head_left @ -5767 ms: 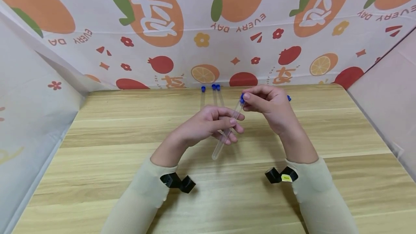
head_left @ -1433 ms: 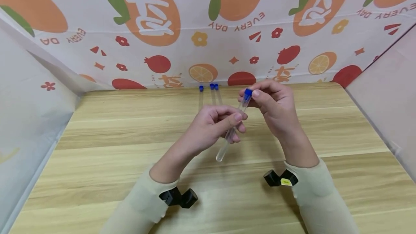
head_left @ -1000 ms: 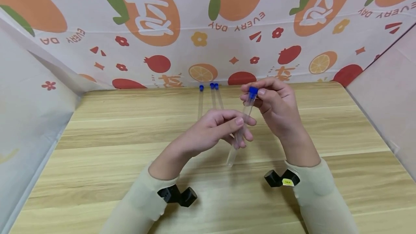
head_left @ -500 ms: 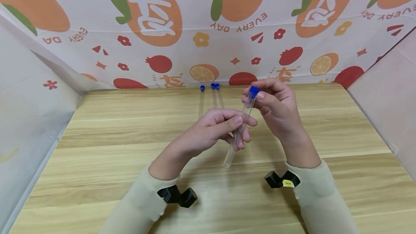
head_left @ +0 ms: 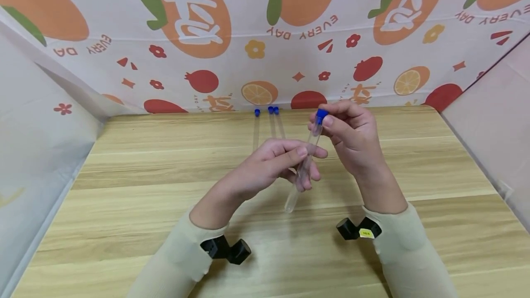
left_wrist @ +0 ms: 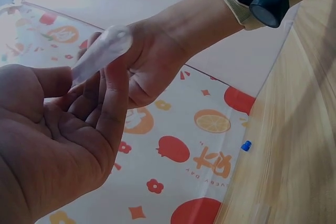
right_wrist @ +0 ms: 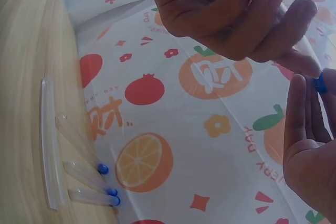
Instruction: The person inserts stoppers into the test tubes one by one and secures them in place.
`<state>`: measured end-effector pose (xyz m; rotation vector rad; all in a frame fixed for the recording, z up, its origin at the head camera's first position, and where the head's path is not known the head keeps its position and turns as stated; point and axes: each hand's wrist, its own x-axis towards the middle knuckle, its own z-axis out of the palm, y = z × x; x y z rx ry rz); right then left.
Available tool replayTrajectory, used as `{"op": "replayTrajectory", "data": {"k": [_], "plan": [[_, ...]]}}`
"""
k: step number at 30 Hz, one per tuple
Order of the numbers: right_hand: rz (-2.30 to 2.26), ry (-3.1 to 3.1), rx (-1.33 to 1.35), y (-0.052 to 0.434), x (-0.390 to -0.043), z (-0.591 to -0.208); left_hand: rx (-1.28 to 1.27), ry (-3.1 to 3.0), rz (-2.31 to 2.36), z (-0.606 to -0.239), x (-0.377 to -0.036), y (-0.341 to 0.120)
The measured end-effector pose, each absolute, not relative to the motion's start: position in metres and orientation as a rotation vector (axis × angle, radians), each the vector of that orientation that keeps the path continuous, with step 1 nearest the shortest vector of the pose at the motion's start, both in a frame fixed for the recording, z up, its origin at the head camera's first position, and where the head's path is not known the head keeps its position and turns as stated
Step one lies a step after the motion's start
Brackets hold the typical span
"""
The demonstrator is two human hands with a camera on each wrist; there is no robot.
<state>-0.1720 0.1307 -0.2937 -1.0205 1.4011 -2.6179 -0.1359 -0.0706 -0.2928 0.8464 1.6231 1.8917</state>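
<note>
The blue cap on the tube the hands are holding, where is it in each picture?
Head view: the blue cap sits above the middle, pinched by the right hand at the top of the clear tube.
Left wrist view: not visible; only the tube's rounded clear end shows.
Right wrist view: a sliver of the cap at the right edge, by the fingertips.
Shared landmark: the fruit-print cloth.

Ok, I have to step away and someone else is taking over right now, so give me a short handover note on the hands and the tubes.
Left hand: holds the clear tube mid-length, tilted above the table.
Right hand: pinches the blue cap at the tube's top end.
Done: three capped tubes lie side by side at the table's far edge.
Left: I cannot tell whether this cap is fully seated; the tube is not yet laid down with the others.
</note>
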Motion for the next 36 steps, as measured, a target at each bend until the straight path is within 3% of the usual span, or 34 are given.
{"op": "replayTrajectory", "data": {"k": [18, 24, 29, 36], "plan": [[-2.602, 1.674, -1.022, 0.1340, -0.1715, -0.2910, 0.773, 1.596, 1.976, -0.2923, -0.1375, -0.0681], [-2.600, 1.929, -0.789, 0.1317, -0.1722, -0.2902, 0.625, 1.784, 2.008, -0.2960, -0.1393, -0.0663], [-2.567, 2.011, -0.657, 0.1317, -0.1743, -0.2910, 0.654, 1.861, 1.924, -0.2972, -0.1414, -0.0664], [-2.551, 1.891, -0.747, 0.1330, -0.1753, -0.2905, 0.699, 1.879, 1.886, -0.2978, -0.1425, -0.0638]]}}
